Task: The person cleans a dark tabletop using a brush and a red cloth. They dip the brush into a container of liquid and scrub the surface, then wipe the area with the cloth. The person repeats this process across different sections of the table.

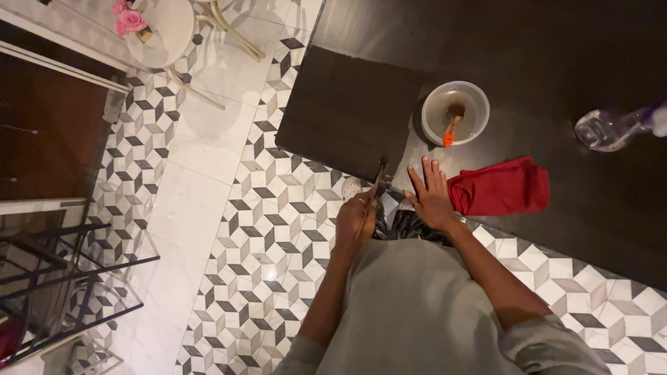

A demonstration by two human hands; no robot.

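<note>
The left hand (pixel 356 221) has its fingers closed round a thin dark-handled brush (pixel 376 182), whose tip meets the near corner of a flat dark rectangular panel (pixel 347 111) jutting off the edge of the dark wooden surface (pixel 556 42) over the patterned grey-and-white tiled floor (pixel 229 208). The right hand (pixel 431 198) lies flat beside it on the surface edge, fingers spread wide and holding nothing, just touching a folded red cloth (pixel 500 187). Behind the hands stands a round clear plastic bowl (pixel 455 112) with an orange-handled brush (pixel 451 125) resting in it, and a clear spray bottle (pixel 611 128) lies farther right. The panel looks evenly dark, so I cannot tell how much of it has been brushed; judging by the brush at its near corner, edge work is in hand, with the cloth and bottle lying idle
</note>
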